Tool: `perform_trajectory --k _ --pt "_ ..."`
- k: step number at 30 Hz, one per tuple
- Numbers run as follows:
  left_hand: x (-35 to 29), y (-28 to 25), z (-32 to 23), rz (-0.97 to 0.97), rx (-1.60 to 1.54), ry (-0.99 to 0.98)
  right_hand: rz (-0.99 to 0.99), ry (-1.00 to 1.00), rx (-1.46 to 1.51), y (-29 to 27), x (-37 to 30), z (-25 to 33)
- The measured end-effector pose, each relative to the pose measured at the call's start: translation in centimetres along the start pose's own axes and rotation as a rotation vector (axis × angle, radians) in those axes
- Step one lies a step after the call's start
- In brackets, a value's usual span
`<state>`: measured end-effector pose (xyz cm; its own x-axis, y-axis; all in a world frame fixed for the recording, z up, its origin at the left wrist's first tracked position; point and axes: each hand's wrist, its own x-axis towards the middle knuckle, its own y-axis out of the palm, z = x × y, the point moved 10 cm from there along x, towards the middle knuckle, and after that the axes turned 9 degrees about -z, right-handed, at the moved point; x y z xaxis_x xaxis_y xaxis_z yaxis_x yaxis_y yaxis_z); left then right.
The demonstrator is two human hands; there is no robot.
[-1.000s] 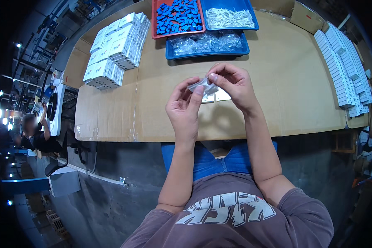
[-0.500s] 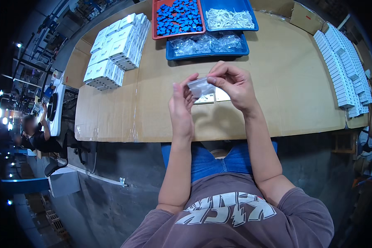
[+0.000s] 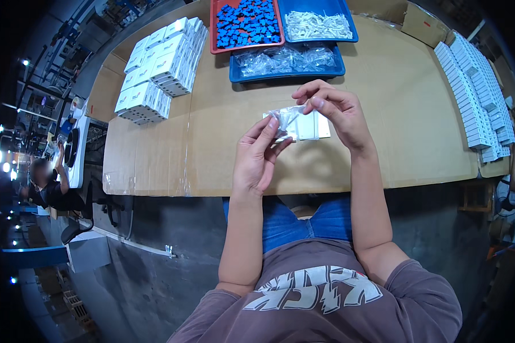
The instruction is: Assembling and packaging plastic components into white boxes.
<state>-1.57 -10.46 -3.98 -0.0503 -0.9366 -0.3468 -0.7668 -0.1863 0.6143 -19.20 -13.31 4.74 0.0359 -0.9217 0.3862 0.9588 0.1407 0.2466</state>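
A small clear plastic bag [image 3: 286, 121] is held above the table, crinkled and tilted, with something pale inside that I cannot make out. My left hand [image 3: 257, 154] pinches its lower left side between thumb and fingers. At the bag's upper right corner, the thumb and forefinger of my right hand [image 3: 343, 117] are closed together, while the other fingers curl loosely above. Beneath the bag, flat white pieces [image 3: 323, 127] lie on the cardboard-covered table [image 3: 223, 166], partly covered by the bag and my fingers.
Stacked white boxes [image 3: 154, 68] stand at the left, and long rows of them [image 3: 469, 94] at the right. At the back are a red tray [image 3: 213, 34] of blue parts, a blue tray [image 3: 355, 35] of white parts and another blue tray [image 3: 286, 77] of clear bags. A person [image 3: 48, 177] sits far left.
My left hand has turned and now pinches the bag with its thumb on top. My right hand has shifted right. The bag has moved slightly lower, and more of the white pieces shows.
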Motion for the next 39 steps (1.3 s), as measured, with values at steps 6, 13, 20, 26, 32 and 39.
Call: perform_trajectory --k 6,13,20,26,32,39 --pt "-0.1 0.4 -1.9 -0.02 0.059 0.241 0.04 0.136 -0.109 0.6 -0.5 -1.0" --pt "-0.2 0.6 -1.7 -0.037 0.177 0.229 0.074 0.209 -0.213 1.2 -0.9 -1.7" --pt "-1.2 2.2 -2.9 0.035 0.212 0.388 0.116 0.25 -0.163 1.3 -1.2 -2.1" --pt "-1.6 2.2 -3.5 -0.003 0.278 0.472 0.099 0.232 -0.11 1.9 -1.2 -2.3" --pt "-2.2 2.9 -4.0 0.066 0.279 0.523 0.031 0.25 -0.063 1.8 -0.8 -2.4" --pt "-2.1 2.5 -4.3 0.042 0.29 0.558 0.142 0.301 -0.151 2.0 -1.3 -2.5"
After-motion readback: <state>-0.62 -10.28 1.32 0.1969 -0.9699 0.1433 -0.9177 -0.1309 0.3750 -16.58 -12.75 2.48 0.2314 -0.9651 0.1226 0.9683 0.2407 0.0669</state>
